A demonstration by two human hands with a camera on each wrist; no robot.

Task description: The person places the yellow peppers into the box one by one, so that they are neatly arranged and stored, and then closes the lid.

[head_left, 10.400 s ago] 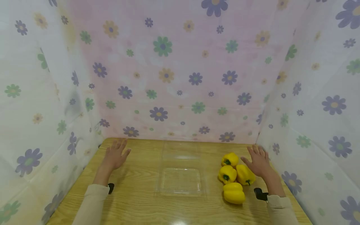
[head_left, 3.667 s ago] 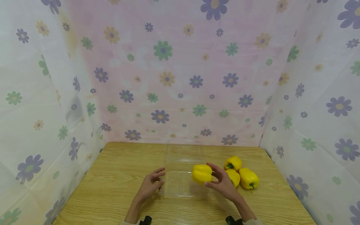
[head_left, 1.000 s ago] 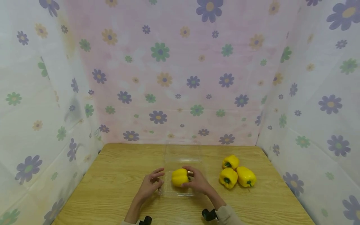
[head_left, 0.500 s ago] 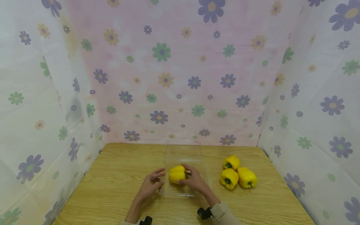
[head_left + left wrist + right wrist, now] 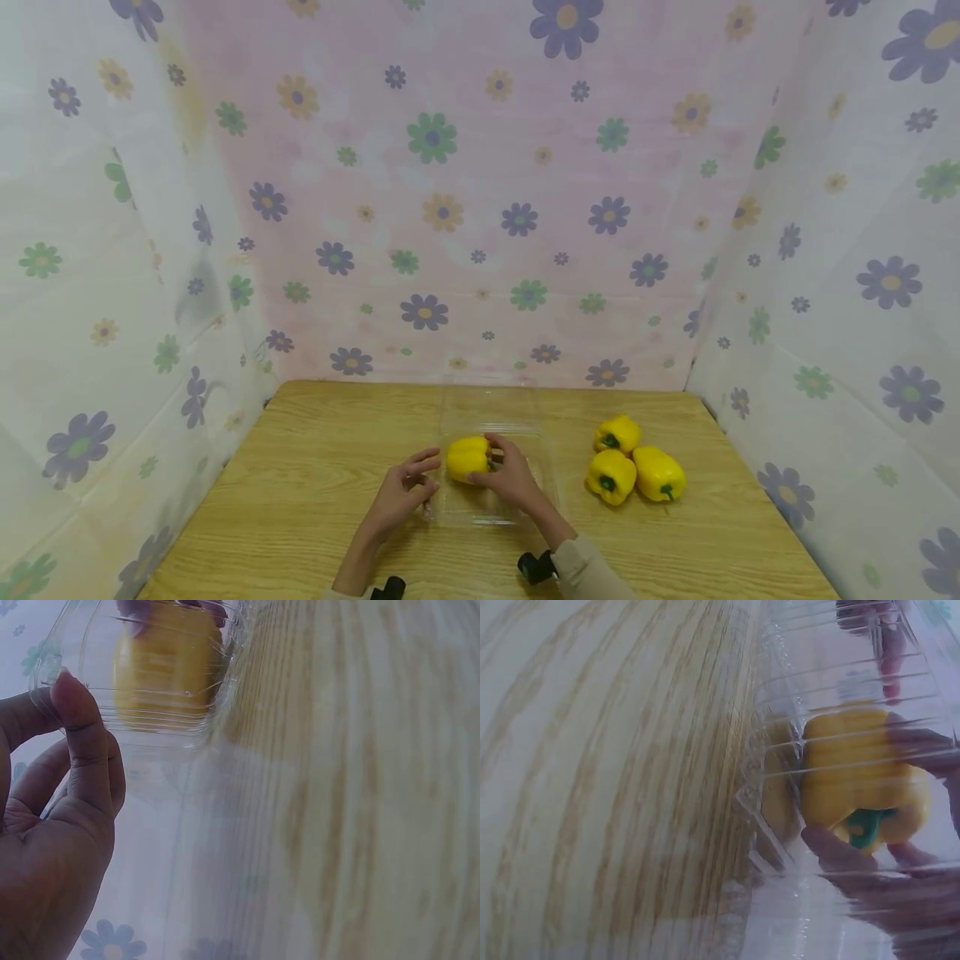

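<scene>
My right hand (image 5: 514, 479) grips a yellow bell pepper (image 5: 467, 459) by its stem end, inside the base of a clear plastic clamshell container (image 5: 480, 520). The right wrist view shows this pepper (image 5: 847, 761) through the ribbed clear wall, lying sideways with its green stem (image 5: 866, 826) between the fingers. At the container's left side is my left hand (image 5: 397, 497); in the left wrist view its thumb (image 5: 77, 712) and a finger pinch the rim (image 5: 45, 679). The lid (image 5: 489, 407) lies folded open toward the back.
Three more yellow bell peppers sit clustered on the wooden table (image 5: 315, 450) to the right: a back one (image 5: 617, 433), a front one (image 5: 611, 477) and a right one (image 5: 659, 474). Flowered cloth walls (image 5: 480, 250) enclose the table's back and sides.
The right hand has carried a pepper from the cluster leftward into the container, then shifted it slightly left and back over the last second. The left hand came to the container's rim and stays there.
</scene>
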